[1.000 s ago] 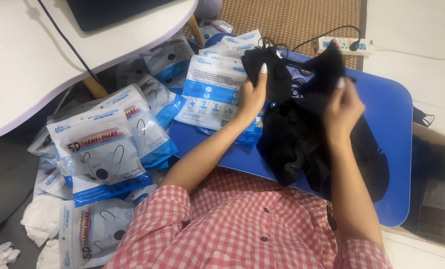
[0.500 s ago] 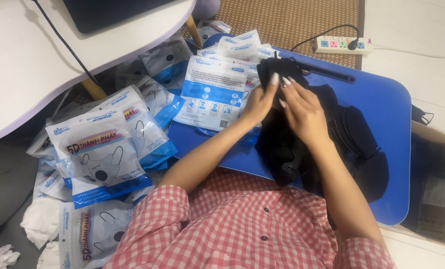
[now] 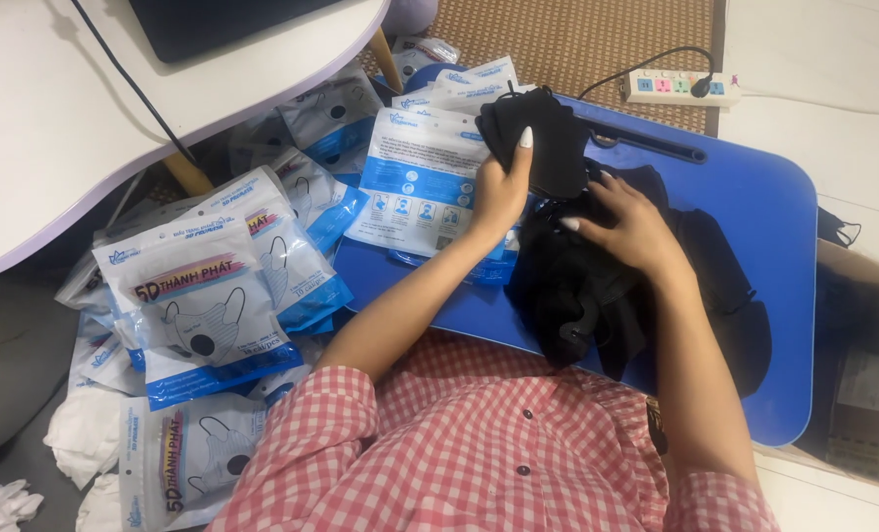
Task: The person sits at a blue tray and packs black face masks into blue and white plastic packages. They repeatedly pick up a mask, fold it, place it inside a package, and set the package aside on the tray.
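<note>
Already gathered into a small stack, the black masks (image 3: 538, 148) sit upright in your left hand (image 3: 498, 192), fingers closed around the lower edge, just above the far side of the blue lap tray (image 3: 764, 197). Judged by their look, they are light, soft and floppy, likely to slide apart, so a pinch across the folded middle should hold them better than the ear loops. Your right hand (image 3: 631, 227) rests flat, fingers spread, on the loose black pile (image 3: 597, 296) on the tray. White-and-blue packets (image 3: 420, 187) lie beside your left hand; more packets (image 3: 203, 296) cover the floor under a white table (image 3: 55, 128).
</note>
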